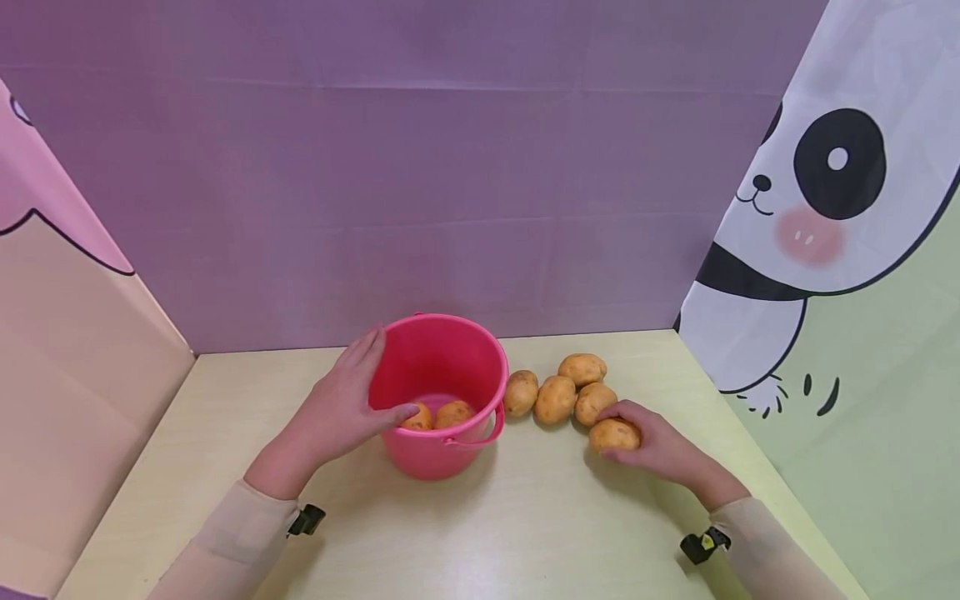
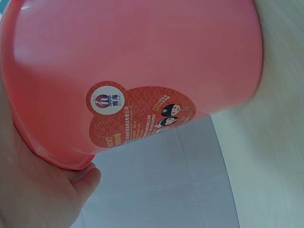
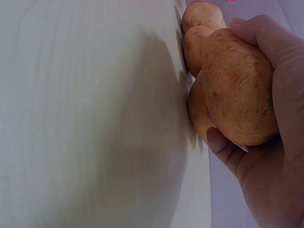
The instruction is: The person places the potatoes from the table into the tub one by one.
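A pink bucket point(image 1: 427, 461) stands upright left of the table's middle, its handle hanging down on the right. My left hand point(image 1: 330, 410) grips its rim at the left, thumb over the front edge. In the left wrist view the bucket's wall point(image 2: 156, 52) carries a printed label point(image 2: 142, 116). Two potatoes point(image 1: 453, 413) show at the bottom inside the bucket. Between thumb and fingers my right hand point(image 1: 663, 447) holds a potato point(image 3: 240, 88), just in front of a group of potatoes point(image 1: 555, 400) lying to the bucket's right.
The pale wooden table point(image 1: 465, 542) ends at a purple backdrop point(image 1: 435, 200) behind the bucket. Printed side panels rise at left and right, the right one with a panda point(image 1: 825, 250). Small cameras sit on both wrists.
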`<state>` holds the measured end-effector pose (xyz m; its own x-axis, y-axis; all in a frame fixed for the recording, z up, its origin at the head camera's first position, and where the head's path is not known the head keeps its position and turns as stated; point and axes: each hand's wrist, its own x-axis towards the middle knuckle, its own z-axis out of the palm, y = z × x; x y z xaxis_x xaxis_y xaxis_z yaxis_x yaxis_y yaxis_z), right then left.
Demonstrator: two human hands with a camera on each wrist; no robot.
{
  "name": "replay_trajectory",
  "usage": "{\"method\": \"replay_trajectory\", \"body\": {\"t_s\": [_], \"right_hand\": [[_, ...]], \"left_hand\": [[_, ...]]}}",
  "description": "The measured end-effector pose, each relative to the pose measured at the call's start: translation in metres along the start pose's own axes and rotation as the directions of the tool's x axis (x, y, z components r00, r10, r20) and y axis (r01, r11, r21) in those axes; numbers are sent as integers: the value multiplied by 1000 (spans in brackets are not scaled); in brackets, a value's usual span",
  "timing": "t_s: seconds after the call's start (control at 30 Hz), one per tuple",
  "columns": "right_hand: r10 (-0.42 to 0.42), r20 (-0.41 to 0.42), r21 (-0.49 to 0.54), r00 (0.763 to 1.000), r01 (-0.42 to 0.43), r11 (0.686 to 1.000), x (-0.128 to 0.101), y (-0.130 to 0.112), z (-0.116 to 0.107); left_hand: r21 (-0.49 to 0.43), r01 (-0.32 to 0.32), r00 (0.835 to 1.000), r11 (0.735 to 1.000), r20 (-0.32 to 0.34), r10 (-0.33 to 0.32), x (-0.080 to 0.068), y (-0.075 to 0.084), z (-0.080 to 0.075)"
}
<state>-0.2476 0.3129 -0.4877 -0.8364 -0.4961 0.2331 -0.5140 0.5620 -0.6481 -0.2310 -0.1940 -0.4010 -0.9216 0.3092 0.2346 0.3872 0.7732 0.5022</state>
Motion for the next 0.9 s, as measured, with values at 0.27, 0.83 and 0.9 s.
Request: {"method": "replay_trajectory", "body": {"t_s": [0.27,0.83,0.9], "right_hand": [[-70,-39,23,997,71,997,10,-14,-2],[-73,-100,36,992,77,996,36,-33,-3],[-60,-96,42,994,65,997,39,-35,-4]], "left_hand": [[-4,1,1000,1000,-1,-1,0,1,0],[7,-6,1000,1000,-1,6,0,1,0],[8,-8,1000,1000,-1,8,0,2,0]]}}
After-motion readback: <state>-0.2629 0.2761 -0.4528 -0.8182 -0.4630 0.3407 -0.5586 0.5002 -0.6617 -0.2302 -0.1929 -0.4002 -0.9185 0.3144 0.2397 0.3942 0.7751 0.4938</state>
